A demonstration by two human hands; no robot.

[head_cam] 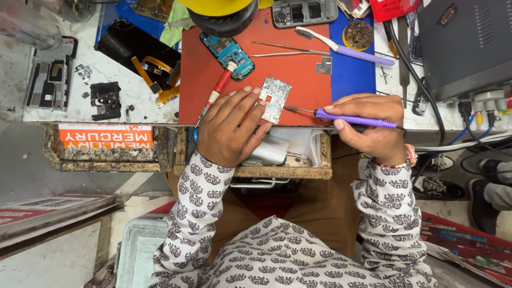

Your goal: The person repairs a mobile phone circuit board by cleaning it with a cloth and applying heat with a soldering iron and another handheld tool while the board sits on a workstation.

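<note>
Our left hand (230, 128) lies spread, fingertips steadying the silver circuit board (275, 98) on the red mat (277, 69). Right hand (370, 128) pinches the purple soldering iron (354, 119); tweezers (288, 49), toothbrush (346, 49), blue board (228, 53) nearby.

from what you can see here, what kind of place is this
Likely a phone repair bench: the right hand holds a purple soldering iron to a small circuit board, with tweezers and a stripped phone frame nearby.

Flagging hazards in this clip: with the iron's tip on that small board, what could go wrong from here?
1. The small circuit board is steadied only by the left hand, with fingertips near the purple soldering iron tip: a burn risk.
2. The board sits near the red mat edge over the open drawer; a nudge could drop it.
3. The iron's cord could drag on the right hand.
</note>
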